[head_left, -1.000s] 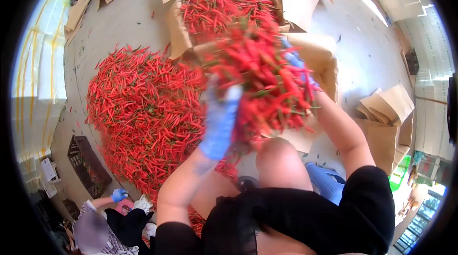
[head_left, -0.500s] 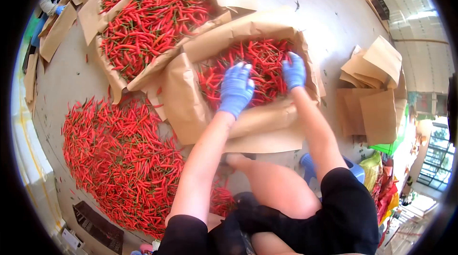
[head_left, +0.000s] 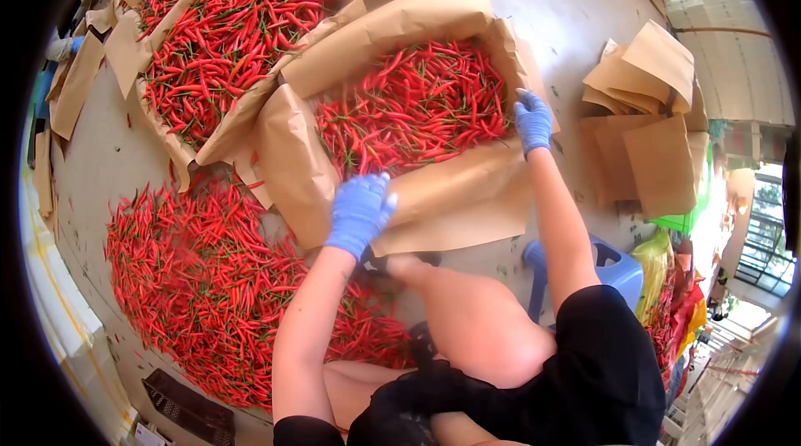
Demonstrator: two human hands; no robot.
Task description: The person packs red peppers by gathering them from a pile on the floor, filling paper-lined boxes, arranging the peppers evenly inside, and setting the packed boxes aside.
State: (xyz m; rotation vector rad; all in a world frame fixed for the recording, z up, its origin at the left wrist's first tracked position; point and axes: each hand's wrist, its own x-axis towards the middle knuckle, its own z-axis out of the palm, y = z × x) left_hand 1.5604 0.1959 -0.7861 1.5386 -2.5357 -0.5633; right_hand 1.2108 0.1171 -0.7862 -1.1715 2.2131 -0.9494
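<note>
A box lined with brown paper (head_left: 455, 196) lies in front of me, holding a spread layer of red chilies (head_left: 417, 104). My left hand (head_left: 360, 214), in a blue glove with bare fingertips, is at the near left corner, its fingers bent over the paper's rim and the thumb on the outer side. At the right end of the rim, my right hand (head_left: 534, 120), gloved alike, has its fingers curled around the paper edge. Neither hand has chilies visible in it.
Another paper-lined box of chilies (head_left: 238, 37) adjoins at upper left. A large chili heap (head_left: 200, 296) covers the floor at left. Folded brown cardboard (head_left: 659, 154) stands at right, near a blue stool (head_left: 613, 271). A dark crate (head_left: 188, 408) lies at lower left.
Both hands have left the chilies inside the box. The left came back toward me and left, the right moved out to the right rim. The chilies now lie more evenly spread.
</note>
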